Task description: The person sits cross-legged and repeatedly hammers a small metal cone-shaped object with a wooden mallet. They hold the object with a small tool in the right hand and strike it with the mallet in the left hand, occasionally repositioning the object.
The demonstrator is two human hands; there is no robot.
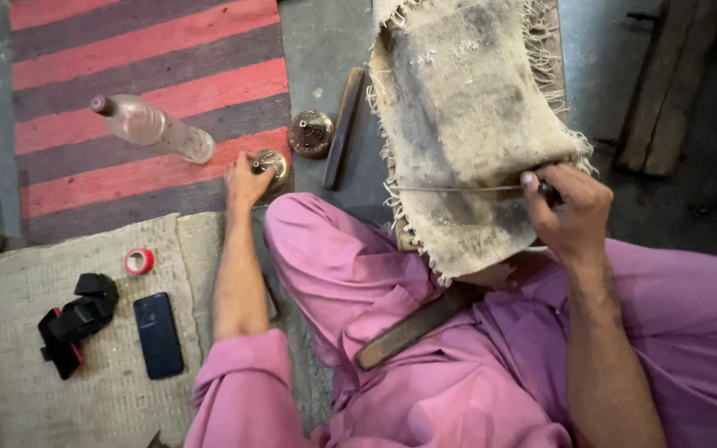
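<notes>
Head view: left hand (245,181) fingers around small brass pot (272,166); right hand (568,211) fingers pinching thin rod (458,188)

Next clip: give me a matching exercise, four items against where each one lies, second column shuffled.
Items:
1. clear bottle
2. red tape roll
3. dark phone
4. small metal bowl

Places:
A. at the left hand
B. lying on the striped rug
C. on the beige mat, beside the black device
D. on the beige mat, near its upper edge

Pairs: 1-B, 2-D, 3-C, 4-A
</notes>
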